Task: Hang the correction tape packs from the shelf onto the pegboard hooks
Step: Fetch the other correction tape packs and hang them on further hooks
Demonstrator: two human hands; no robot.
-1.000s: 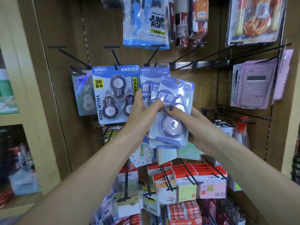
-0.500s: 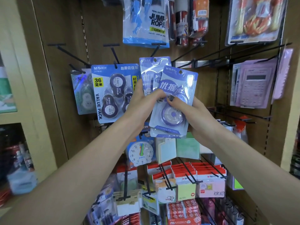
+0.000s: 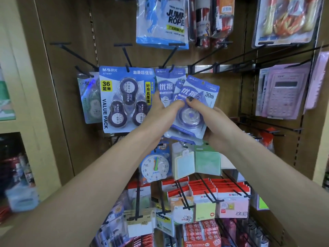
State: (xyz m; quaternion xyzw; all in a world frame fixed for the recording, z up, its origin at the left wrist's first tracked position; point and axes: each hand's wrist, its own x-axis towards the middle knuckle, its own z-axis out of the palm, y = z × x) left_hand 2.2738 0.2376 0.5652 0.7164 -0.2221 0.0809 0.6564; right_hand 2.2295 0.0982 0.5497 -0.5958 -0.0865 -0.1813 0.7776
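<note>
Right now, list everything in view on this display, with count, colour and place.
correction tape packs: a few, blue-purple, held fanned at centre; one looks on its hook
value pack: one, blue, left of centre on a hook
jump rope pack: one, blue-white, top centre
calculator: one, pink, right
toy clock: one, white-blue, below the hands
sticky notes: several, red-topped, bottom rows
empty hook: black, upper left
left hand: grips the packs
right hand: grips the front pack

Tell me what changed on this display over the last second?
Both hands, left and right, lifted the purple correction tape packs slightly. The rear pack now reaches the black hook; whether it is threaded, I cannot tell. Both grips and the blue value pack are unchanged.
</note>
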